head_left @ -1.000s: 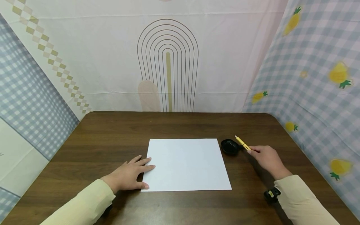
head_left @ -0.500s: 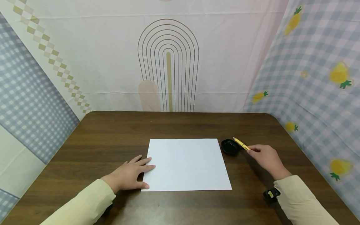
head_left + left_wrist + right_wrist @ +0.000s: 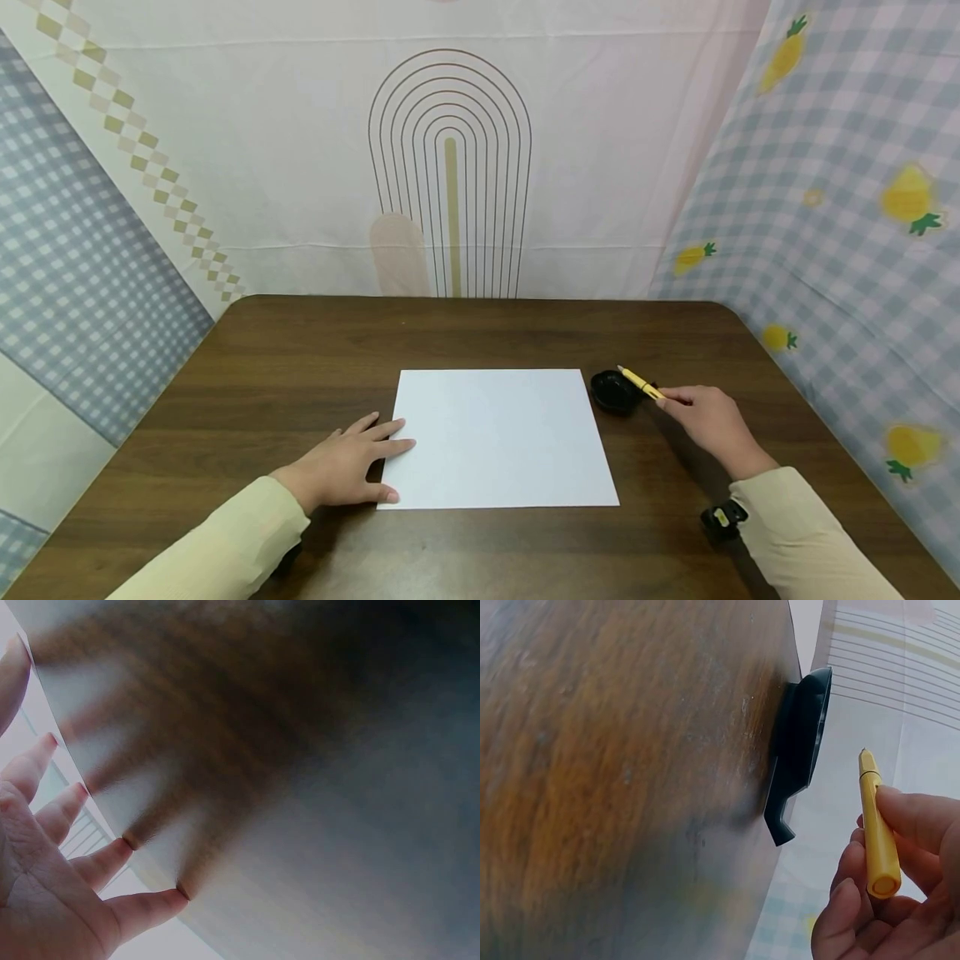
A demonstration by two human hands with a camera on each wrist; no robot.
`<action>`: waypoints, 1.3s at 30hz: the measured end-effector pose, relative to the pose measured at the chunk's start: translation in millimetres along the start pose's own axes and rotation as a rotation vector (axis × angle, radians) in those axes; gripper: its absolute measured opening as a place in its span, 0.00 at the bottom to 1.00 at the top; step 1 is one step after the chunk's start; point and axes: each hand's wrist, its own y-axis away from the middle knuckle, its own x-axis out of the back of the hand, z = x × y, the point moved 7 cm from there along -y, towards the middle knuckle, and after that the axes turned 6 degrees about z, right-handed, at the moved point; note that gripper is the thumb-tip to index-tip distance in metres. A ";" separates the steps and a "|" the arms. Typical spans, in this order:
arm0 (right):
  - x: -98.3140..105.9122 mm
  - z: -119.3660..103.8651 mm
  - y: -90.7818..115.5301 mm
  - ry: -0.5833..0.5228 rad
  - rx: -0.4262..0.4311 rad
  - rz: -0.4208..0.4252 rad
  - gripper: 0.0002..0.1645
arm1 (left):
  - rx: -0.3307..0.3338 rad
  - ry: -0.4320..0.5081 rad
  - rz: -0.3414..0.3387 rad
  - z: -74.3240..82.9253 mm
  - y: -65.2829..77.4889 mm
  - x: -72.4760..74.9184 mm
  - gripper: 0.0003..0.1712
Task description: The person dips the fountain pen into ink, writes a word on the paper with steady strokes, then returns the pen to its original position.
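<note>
Pen is hovering right of centre in the head view, slanting up and leftward above the right side of a black dish. Its slim yellow barrel is tapering to a narrow tip, and in the right wrist view its blunt back end is showing a round ring. The right hand is pinching it between thumb and fingers. The step in hand seems to be holding the pen over the dish; moving it on would be calling for a steady pinch and enough height to miss the rim. The dish is sitting just beside the upper right edge of the paper, which is showing no marks. At lower left, the left hand is spreading straight fingers, thumb and some fingertips resting on the paper's left edge, gripping nothing. The left wrist view is dim and blurred, so how firmly they are pressing is hard to tell. Dish and paper are resting on the brown table.
</note>
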 end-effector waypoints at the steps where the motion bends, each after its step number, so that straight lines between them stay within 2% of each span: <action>1: -0.2 0.0 -0.1 -0.001 -0.002 -0.001 0.25 | 0.000 -0.001 0.000 0.1 0.0 0.1 0.41; 25: 0.9 -3.9 2.3 -0.074 -0.023 0.030 0.21 | -0.004 0.010 -0.007 0.6 -0.5 0.2 0.42; 33: 2.7 -6.7 1.9 -0.057 0.006 0.058 0.19 | 0.003 0.008 -0.006 0.8 -0.1 0.7 0.42; 39: 1.3 -6.8 1.0 -0.066 0.003 0.046 0.20 | 0.007 0.004 -0.006 0.4 -0.4 0.6 0.42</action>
